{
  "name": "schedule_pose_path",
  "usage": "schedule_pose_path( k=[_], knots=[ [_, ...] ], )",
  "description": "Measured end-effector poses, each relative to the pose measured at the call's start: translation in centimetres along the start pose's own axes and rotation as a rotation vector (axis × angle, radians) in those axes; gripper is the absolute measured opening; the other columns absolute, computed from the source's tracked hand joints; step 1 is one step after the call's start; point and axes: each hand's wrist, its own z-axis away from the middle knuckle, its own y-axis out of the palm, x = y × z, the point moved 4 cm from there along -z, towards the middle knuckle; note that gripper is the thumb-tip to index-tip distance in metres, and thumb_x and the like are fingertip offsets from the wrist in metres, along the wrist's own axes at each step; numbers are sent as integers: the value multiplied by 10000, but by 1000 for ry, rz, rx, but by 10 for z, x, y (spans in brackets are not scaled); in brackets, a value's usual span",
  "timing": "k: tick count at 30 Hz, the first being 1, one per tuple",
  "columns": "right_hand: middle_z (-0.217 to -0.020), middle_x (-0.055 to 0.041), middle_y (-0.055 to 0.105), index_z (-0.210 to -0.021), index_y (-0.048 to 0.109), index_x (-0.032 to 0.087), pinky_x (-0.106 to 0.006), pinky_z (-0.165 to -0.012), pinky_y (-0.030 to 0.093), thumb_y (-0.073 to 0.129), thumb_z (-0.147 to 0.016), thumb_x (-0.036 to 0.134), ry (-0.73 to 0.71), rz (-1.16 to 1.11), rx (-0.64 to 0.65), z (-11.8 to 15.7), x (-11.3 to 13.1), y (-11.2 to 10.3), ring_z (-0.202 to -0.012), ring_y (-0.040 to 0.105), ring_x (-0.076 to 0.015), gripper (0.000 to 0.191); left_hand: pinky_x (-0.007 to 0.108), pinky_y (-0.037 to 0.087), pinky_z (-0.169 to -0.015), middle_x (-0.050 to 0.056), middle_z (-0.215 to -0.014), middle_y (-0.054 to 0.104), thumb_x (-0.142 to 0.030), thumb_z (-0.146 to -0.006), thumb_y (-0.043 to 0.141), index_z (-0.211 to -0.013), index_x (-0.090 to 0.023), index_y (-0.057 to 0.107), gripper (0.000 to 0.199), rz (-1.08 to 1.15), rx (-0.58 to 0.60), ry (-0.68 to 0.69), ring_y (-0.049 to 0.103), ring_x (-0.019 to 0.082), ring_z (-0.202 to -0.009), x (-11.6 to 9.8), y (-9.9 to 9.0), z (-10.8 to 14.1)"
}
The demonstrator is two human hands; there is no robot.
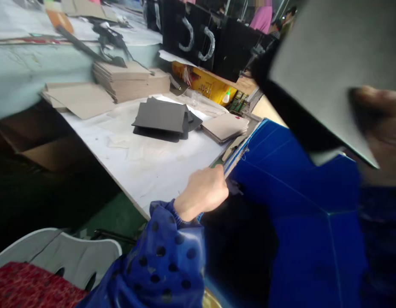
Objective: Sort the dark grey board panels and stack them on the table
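My left hand point(204, 190) is closed in a fist on the edge of a large blue woven sack point(300, 192), which hangs open beside the table. My right hand point(385, 117), smeared by motion, is raised over the sack at the right. Its fingers are wrapped round a large grey-and-black board point(332, 64), held tilted. Whether that is a single board or several together I cannot tell. To the left of the sack, a small pile of black boards point(161, 117) lies on the white-covered table point(146, 171).
Stacks of brown cardboard point(127, 81) stand at the table's back, with loose brown sheets point(82, 98) beside them. Another brown stack point(225, 126) lies near the sack. A yellow crate point(206, 85) and black cases point(198, 38) are behind. A grey chair point(72, 252) is at lower left.
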Motion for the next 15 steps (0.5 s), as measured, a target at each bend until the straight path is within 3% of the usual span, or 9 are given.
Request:
schedule_pose_path(
  k=[2,4,5,6,8,10,11,12,15],
  knots=[
    [-1139,2,717,-1116,672,227,-408,-892,565,586,-939,299,218,-271,120,-14,-1,62,-1089,685,-210,209,346,399,-592,142,-920,730,-204,-878,360,-979,-177,568,233,-11,-8,-12,706,297,-813,0,0,0],
    [-1092,-51,707,-1191,602,110,-435,-890,561,578,-969,325,279,-281,359,-22,-15,112,-1017,701,-200,311,344,375,-595,127,-896,722,-204,-886,357,-953,-186,559,213,-15,-12,-24,698,289,-817,0,0,0],
    [-1078,-43,704,-1197,592,109,-406,-901,558,659,-926,317,240,-231,390,-25,-29,123,-1002,701,-187,347,344,361,-595,117,-875,715,-203,-891,357,-937,-190,552,201,-22,-13,-26,692,283,-812,-1,0,0],
    [-1090,-30,697,-1220,576,138,-374,-910,552,692,-906,346,154,-197,304,-26,-48,122,-1004,696,-170,394,344,346,-594,108,-854,705,-205,-895,357,-920,-194,543,188,-34,-13,-23,683,277,-801,-2,0,-1],
    [-1154,-10,673,-1273,536,231,-325,-918,544,643,-921,474,21,-131,20,-12,-99,100,-1030,680,-150,441,345,319,-585,93,-817,679,-209,-904,354,-889,-201,518,165,-71,-10,-9,656,262,-760,-3,0,-2],
    [-1185,-23,658,-1303,503,268,-314,-912,544,461,-965,609,104,-22,-196,26,-167,74,-1040,669,-154,482,343,305,-580,78,-794,649,-218,-912,350,-872,-210,486,142,-99,-6,-8,618,244,-719,-4,0,-2],
    [-1189,-39,656,-1302,501,256,-328,-919,542,378,-968,651,260,73,-233,52,-205,66,-1055,662,-170,532,342,299,-579,67,-778,630,-217,-913,348,-858,-217,465,129,-108,-5,-14,594,235,-697,-4,0,-2],
    [-1207,-55,653,-1307,497,242,-353,-954,532,334,-954,684,455,164,-175,82,-243,64,-1104,646,-195,588,342,294,-577,55,-757,609,-214,-911,347,-838,-224,441,119,-109,-3,-19,565,223,-671,-3,0,-2],
    [-1159,-137,695,-1240,586,154,-473,-991,519,729,-719,632,708,208,25,173,-327,80,-1168,628,-341,721,343,291,-573,23,-705,550,-213,-903,354,-781,-243,360,125,-78,7,-34,480,197,-609,-2,1,-3]
  ],
)
